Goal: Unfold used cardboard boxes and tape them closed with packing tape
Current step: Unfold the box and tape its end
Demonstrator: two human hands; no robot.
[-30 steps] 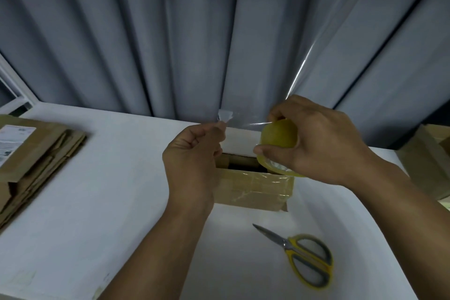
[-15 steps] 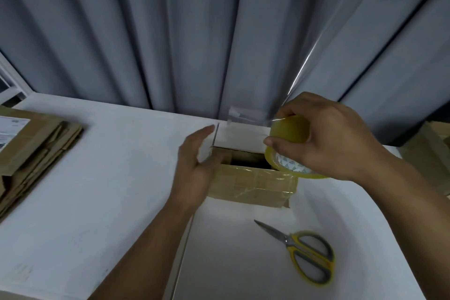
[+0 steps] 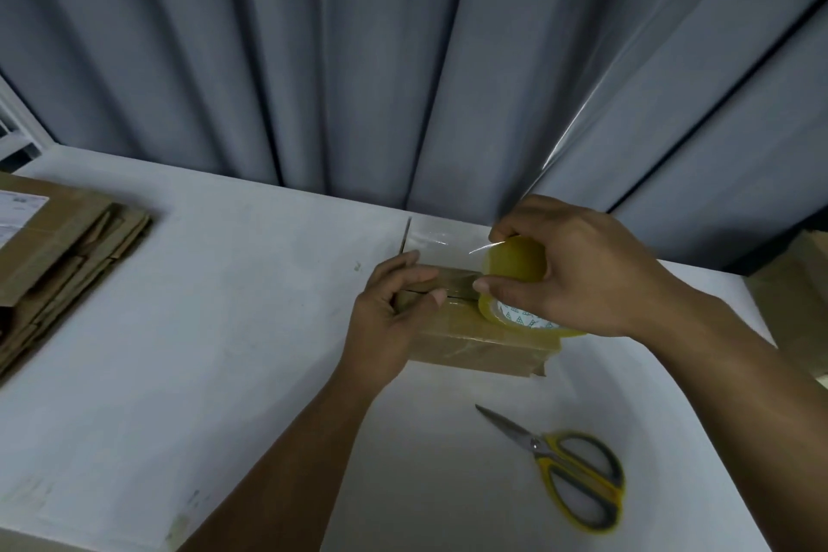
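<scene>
Cardboard, brown and banded with old tape: the box (image 3: pixel 475 338) sits on the white surface (image 3: pixel 224 327) near the grey curtain (image 3: pixel 358 58). The left hand (image 3: pixel 387 314) curls over its left end, thumb and fingers pinching the top flaps together. The right hand (image 3: pixel 582 273) grips the yellowish tape roll (image 3: pixel 515 264) over the box's right half. Scissors (image 3: pixel 569 471) lie nearer, apart.

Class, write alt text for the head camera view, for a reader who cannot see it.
A person's right hand holds a yellowish tape roll over a cardboard box on a white table, while the left hand holds its flaps shut. Scissors lie nearer; flattened cardboard is stacked at left.
</scene>
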